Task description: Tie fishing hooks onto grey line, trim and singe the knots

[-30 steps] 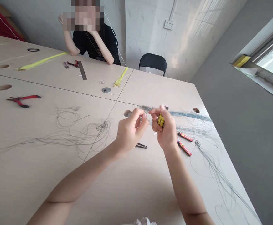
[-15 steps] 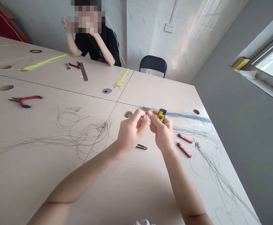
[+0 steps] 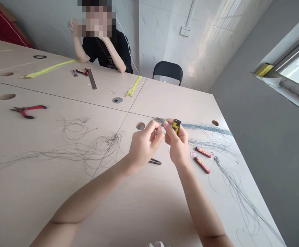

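My left hand (image 3: 144,142) is closed in a pinch near the table's middle; the small thing between its fingertips is too fine to make out. Close beside it, my right hand (image 3: 176,142) is wrapped round a yellow and black lighter (image 3: 176,126), its thumb and index finger pinched near the left fingertips. Behind the hands runs a bundle of blue-green threads (image 3: 207,128). Partly hidden under my left hand lies a dark tool (image 3: 155,161). Two red lighters (image 3: 203,152) rest to the right, beside a second thread bundle (image 3: 231,178).
Loose dark threads (image 3: 95,151) spread over the table (image 3: 129,212) on the left, near red-handled pliers (image 3: 33,107). Across the table a person in black (image 3: 108,51) sits behind yellow threads (image 3: 132,86), a ruler (image 3: 91,79) and small tools. A black chair (image 3: 167,70) stands empty.
My right hand has shifted and turned slightly, tilting the yellow lighter, and its fingertips have drawn a little away from my left ones. My left hand has hardly moved.
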Action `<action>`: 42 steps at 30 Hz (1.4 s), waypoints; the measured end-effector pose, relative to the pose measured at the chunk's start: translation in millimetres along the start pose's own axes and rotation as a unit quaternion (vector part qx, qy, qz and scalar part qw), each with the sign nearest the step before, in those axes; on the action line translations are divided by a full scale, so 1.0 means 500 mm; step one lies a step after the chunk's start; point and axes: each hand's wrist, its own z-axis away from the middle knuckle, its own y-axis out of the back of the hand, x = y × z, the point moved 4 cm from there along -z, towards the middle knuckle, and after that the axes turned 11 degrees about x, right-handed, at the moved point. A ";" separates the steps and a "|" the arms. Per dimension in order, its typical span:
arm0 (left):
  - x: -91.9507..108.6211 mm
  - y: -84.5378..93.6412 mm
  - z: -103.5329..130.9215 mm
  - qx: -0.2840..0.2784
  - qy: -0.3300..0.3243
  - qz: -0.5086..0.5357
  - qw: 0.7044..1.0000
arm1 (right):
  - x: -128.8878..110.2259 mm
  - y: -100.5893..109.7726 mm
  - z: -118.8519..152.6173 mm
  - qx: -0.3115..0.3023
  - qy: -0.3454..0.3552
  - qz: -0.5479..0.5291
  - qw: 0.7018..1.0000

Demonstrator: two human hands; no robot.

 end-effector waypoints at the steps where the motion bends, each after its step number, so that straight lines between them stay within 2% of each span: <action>1: 0.000 0.000 0.000 -0.002 0.004 -0.002 1.000 | 0.000 0.002 -0.001 0.006 -0.004 -0.002 1.000; 5: 0.002 0.004 0.000 -0.006 0.016 -0.006 1.000 | -0.004 0.009 -0.006 0.025 -0.011 -0.012 1.000; 10: 0.002 0.002 -0.003 -0.029 0.042 0.003 0.999 | -0.014 0.015 -0.009 0.015 0.008 0.013 1.000; 17: 0.002 -0.002 -0.006 -0.080 0.106 0.023 0.991 | -0.010 0.021 -0.013 -0.010 -0.048 0.042 0.998; 20: -0.015 0.006 -0.019 -0.089 0.202 0.064 0.973 | -0.014 0.025 -0.017 0.000 -0.070 0.032 0.997; 23: -0.054 0.023 -0.041 -0.064 0.344 0.112 0.930 | -0.019 0.029 -0.021 0.017 -0.086 0.022 0.996; 25: -0.081 0.033 -0.056 -0.064 0.397 0.123 0.907 | -0.022 0.033 -0.023 0.031 -0.094 0.021 0.995; 26: -0.092 0.039 -0.063 -0.061 0.400 0.113 0.907 | -0.023 0.034 -0.024 0.036 -0.100 0.019 0.994; 28: -0.103 0.056 -0.075 -0.016 0.355 0.055 0.933 | -0.022 0.034 -0.024 0.040 -0.113 0.014 0.993; 30: -0.093 0.069 -0.080 0.039 0.258 -0.015 0.965 | -0.019 0.031 -0.023 0.041 -0.127 0.006 0.991; 31: -0.082 0.070 -0.078 0.043 0.208 -0.036 0.977 | -0.016 0.028 -0.022 0.043 -0.133 0.002 0.990; 33: -0.060 0.054 -0.068 -0.014 0.144 -0.040 0.989 | -0.007 0.023 -0.020 0.048 -0.143 -0.007 0.989; 36: -0.043 0.021 -0.047 -0.126 0.144 -0.007 0.981 | 0.009 0.013 -0.015 0.053 -0.151 -0.021 0.987; 38: -0.043 0.009 -0.038 -0.144 0.161 0.005 0.976 | 0.018 0.006 -0.012 0.051 -0.152 -0.027 0.987; 42: -0.050 0.001 -0.035 -0.142 0.174 0.016 0.974 | 0.023 -0.002 -0.010 0.041 -0.153 -0.049 0.986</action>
